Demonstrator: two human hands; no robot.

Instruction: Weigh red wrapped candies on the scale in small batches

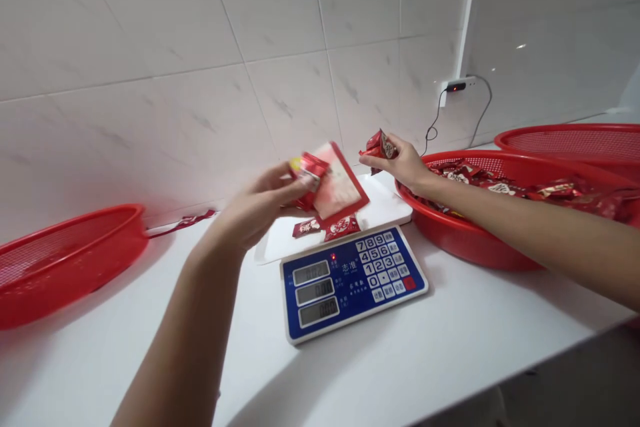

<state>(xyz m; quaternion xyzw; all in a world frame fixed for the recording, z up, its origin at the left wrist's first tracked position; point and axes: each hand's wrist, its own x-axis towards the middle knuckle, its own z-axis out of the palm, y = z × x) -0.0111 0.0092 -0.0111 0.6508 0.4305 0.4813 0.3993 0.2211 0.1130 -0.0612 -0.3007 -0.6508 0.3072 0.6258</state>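
Note:
My left hand (270,197) is closed on small red wrapped packets (313,174) together with a flat, square, cream piece with a red border (345,184), blurred by motion. Both are held above the white pan of a digital scale (355,280). Beneath them, several red packets (341,227) with pale print lie on the pan (280,240). Between the fingers of my right hand (403,157) are red and dark wrapped packets (377,146), raised over the pan's right side, close to the rim of a red basket (450,250).
Many similar red packets (493,184) fill the right basket. Another red basket (575,137) is behind it, and one (115,220) stands at the left. A red strip (187,220) lies by the tiled wall. A power socket (457,86) with cables is on the wall.

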